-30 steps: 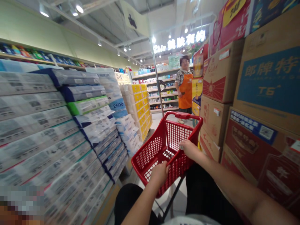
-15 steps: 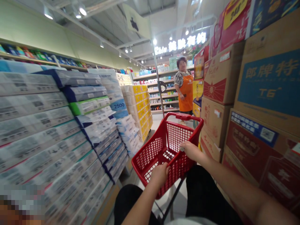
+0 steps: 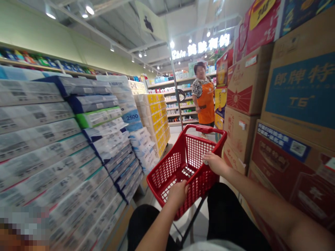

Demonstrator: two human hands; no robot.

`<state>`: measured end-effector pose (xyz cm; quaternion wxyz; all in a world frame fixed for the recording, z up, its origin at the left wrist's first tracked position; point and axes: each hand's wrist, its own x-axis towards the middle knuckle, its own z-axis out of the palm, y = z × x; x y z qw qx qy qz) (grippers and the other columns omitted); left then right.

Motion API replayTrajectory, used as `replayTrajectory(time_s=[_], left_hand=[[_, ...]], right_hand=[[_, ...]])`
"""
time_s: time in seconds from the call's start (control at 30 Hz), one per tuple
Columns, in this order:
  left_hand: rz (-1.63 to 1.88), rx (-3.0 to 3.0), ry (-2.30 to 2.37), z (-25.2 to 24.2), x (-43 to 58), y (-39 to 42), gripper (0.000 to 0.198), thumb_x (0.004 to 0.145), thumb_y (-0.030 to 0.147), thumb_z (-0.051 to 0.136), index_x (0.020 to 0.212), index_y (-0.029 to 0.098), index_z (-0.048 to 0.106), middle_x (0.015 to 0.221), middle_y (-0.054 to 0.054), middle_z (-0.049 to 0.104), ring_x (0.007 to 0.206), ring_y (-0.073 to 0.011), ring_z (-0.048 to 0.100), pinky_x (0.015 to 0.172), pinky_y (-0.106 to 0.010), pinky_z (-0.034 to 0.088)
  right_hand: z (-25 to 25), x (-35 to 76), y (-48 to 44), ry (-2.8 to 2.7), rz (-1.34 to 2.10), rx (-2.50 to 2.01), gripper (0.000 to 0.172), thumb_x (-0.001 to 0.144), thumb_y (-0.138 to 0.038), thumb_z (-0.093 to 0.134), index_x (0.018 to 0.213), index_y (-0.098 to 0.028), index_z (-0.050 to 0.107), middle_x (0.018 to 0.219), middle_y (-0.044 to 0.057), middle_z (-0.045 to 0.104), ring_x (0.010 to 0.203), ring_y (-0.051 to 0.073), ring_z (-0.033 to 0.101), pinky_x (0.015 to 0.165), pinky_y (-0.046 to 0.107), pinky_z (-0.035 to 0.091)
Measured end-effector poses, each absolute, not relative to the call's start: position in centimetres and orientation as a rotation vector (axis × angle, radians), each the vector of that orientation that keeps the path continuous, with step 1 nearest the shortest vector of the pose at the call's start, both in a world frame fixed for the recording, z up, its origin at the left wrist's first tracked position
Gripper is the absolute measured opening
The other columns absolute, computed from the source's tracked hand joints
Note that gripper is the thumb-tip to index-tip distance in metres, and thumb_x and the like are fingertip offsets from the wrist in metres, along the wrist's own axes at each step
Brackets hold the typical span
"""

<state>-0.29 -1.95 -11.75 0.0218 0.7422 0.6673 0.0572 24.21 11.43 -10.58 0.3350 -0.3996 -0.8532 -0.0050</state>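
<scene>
Head view: left hand and right hand are both clamped on the near rim of the red basket cart, mid-aisle. Over 1 s, the person in the orange apron has stepped left, partly blocking the far aisle.

Left grip and right grip closed on red cart rim, six o'clock. Tissue packs at nine, boxes at three, orange-aproned person at twelve.

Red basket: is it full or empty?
Empty, as far as shows: the basket has a bare mesh floor and walls, with nothing lying inside.
</scene>
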Motion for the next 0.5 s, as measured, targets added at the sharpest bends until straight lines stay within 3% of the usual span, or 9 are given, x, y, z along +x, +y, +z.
replayTrajectory(time_s=[0.5], left_hand=[[0.149,2.279,2.074,-11.5,-0.2,-2.2,0.031,0.094,0.035,0.029,0.101,0.023,0.056,0.095,-0.005,0.067,0.089,-0.0191,0.063,0.073,-0.028,0.042]], right_hand=[[-10.2,25.1,12.1,-2.144,-0.141,-1.21,0.041,0.078,-0.005,0.041,0.108,-0.016,0.067,0.118,0.009,0.063,0.118,0.021,0.05,0.103,0.039,0.036]])
